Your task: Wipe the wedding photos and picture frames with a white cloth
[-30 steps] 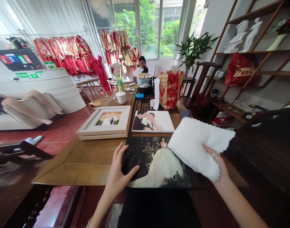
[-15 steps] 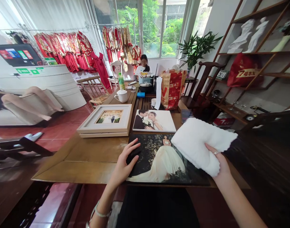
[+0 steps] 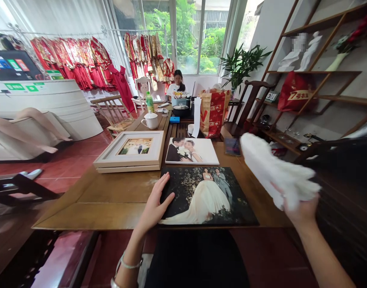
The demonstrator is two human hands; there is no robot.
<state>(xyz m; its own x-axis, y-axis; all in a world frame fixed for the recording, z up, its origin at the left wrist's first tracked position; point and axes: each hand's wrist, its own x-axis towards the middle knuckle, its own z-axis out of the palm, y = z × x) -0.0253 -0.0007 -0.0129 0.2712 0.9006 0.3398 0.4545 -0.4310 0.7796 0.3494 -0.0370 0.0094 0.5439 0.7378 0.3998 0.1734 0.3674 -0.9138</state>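
Observation:
A dark wedding photo panel (image 3: 207, 196) lies flat at the near edge of the wooden table (image 3: 111, 200). My left hand (image 3: 155, 206) rests on the panel's left edge, fingers stretched out flat. My right hand (image 3: 301, 210) is raised to the right, off the table, closed round a white fluffy cloth (image 3: 273, 170) that hangs in the air. Behind the panel lies a lighter wedding photo print (image 3: 191, 152). To its left sits a pale framed picture (image 3: 132, 151) on top of another frame.
Further along the table stand a white teapot (image 3: 150, 120), a red and gold gift bag (image 3: 213, 113), a blue box (image 3: 174, 119) and a pot. A person (image 3: 177, 86) sits at the far end. Wooden shelves (image 3: 318, 72) and a dark chair stand right; red garments hang left.
My right hand lifted the cloth off the dark panel and swung it right, uncovering the whole picture. My left hand stayed on the panel's left edge.

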